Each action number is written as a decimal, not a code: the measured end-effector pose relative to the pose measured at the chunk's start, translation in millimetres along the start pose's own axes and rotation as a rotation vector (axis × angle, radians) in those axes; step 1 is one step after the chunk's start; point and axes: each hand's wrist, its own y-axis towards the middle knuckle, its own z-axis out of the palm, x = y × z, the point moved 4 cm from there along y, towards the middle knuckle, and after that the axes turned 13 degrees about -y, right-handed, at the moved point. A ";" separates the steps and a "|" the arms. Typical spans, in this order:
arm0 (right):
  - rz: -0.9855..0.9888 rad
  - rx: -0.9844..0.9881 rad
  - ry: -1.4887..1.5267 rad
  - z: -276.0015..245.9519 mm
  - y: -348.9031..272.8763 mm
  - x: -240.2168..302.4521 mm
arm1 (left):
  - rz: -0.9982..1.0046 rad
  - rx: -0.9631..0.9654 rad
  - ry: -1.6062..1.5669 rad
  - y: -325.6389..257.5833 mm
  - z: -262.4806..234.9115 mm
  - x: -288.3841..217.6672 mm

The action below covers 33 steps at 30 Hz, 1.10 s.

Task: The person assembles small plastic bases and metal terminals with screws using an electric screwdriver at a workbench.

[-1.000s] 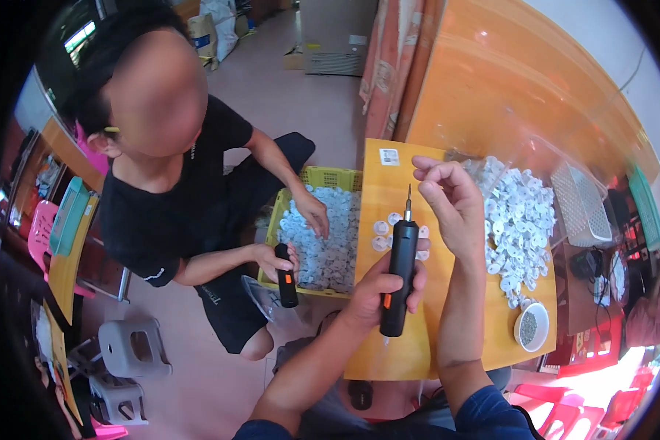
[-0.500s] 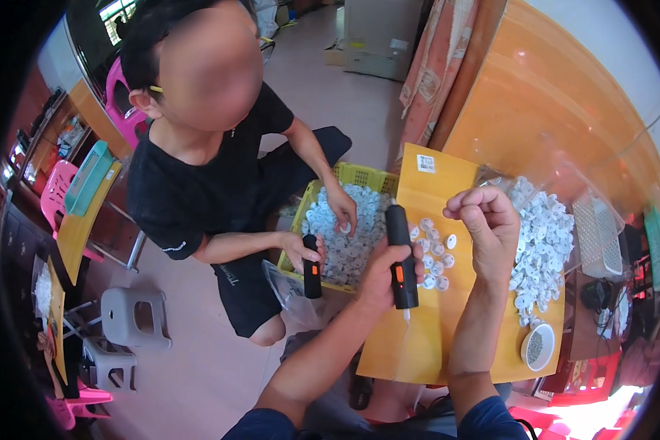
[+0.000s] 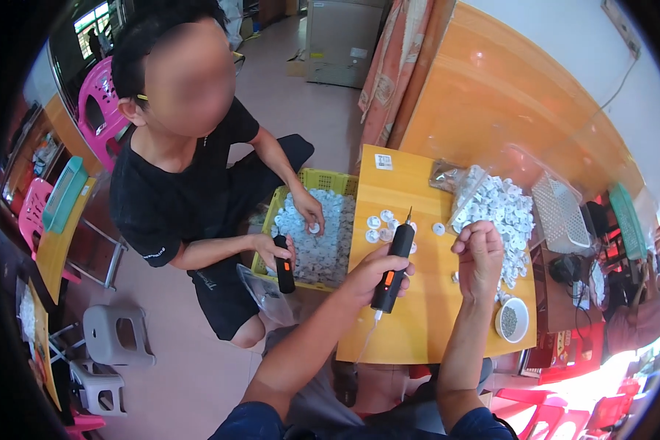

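Observation:
My left hand (image 3: 370, 280) is wrapped round a black cordless screwdriver (image 3: 394, 268) with an orange button, its thin bit slanting up and away over the yellow table. A white cable (image 3: 372, 330) runs from its lower end. Across the table, my right hand (image 3: 480, 249) is raised with fingers curled and pinched together; whatever they hold, if anything, is too small to make out. Beyond the screwdriver lie several round white plastic pieces (image 3: 374, 222). One single piece (image 3: 438, 229) sits between the two hands. A large heap of similar white pieces (image 3: 502, 213) lies beyond my right hand.
A white bowl of small metal bits (image 3: 512, 320) stands at the table's near right corner. Left of the table (image 3: 418, 337), a co-worker holds another black screwdriver (image 3: 284, 264) and reaches into a yellow crate (image 3: 323, 178) of white pieces. A grey stool (image 3: 117, 334) stands farther left.
The whole view has shifted, so the scene sits farther left. My screwdriver now tilts to the right, its bit over the loose pieces. My right hand is lower and its fingers more curled.

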 end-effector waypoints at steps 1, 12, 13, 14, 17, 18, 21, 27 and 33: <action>0.025 -0.029 -0.022 -6.2 -9.7 -3.8 | -0.007 0.013 0.000 -0.3 2.1 5.2; 0.482 -0.205 0.163 -87.5 -101.7 -94.1 | -0.099 0.122 0.324 -39.1 22.6 66.9; 0.513 -0.168 0.230 -86.0 -108.0 -96.9 | -0.087 0.102 0.217 -41.0 18.3 69.6; 0.545 -0.126 0.297 -84.5 -113.6 -100.5 | -0.069 0.083 0.111 -42.8 12.1 71.9; 0.566 -0.111 0.325 -86.4 -126.3 -108.2 | 0.042 0.115 -0.144 -43.3 -14.6 62.1; 0.575 -0.114 0.344 -87.6 -130.7 -109.1 | 0.104 0.110 -0.197 -48.1 -15.8 53.2; 0.606 -0.073 0.362 -83.2 -139.4 -117.8 | 0.209 0.209 -0.302 -59.6 -24.7 35.5; 0.559 0.017 0.140 -47.5 -122.1 -97.7 | 0.200 0.235 -0.376 -81.8 -46.9 53.9; 0.299 0.188 -0.187 37.2 -82.2 -44.2 | 0.213 0.249 -0.395 -99.2 -42.4 58.8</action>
